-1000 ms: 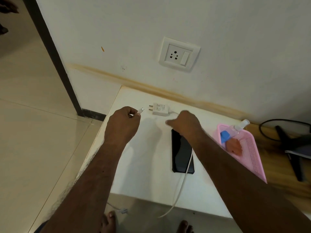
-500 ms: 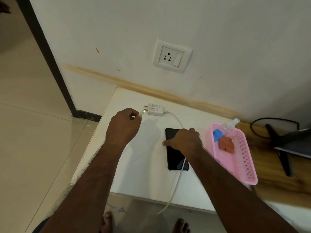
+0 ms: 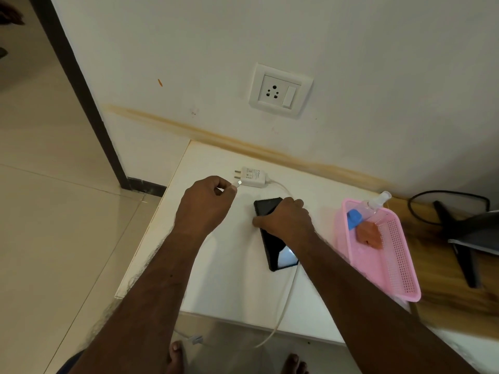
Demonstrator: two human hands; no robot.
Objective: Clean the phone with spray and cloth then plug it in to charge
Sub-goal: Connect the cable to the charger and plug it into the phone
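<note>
Phone (image 3: 272, 236) now gripped at its 12 o'clock end by right hand (image 3: 286, 221), previously reaching; left hand (image 3: 205, 206) fingers pinch cable connector (image 3: 238, 183). Insertion appears imminent.

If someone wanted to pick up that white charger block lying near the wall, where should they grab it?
Probably across the two long sides of the charger block, coming down from above. It lies flat on the white table, its prongs pointing left and its cable leaving on the right, so both ends are best left free. The left hand is close beside the prongs.
</note>
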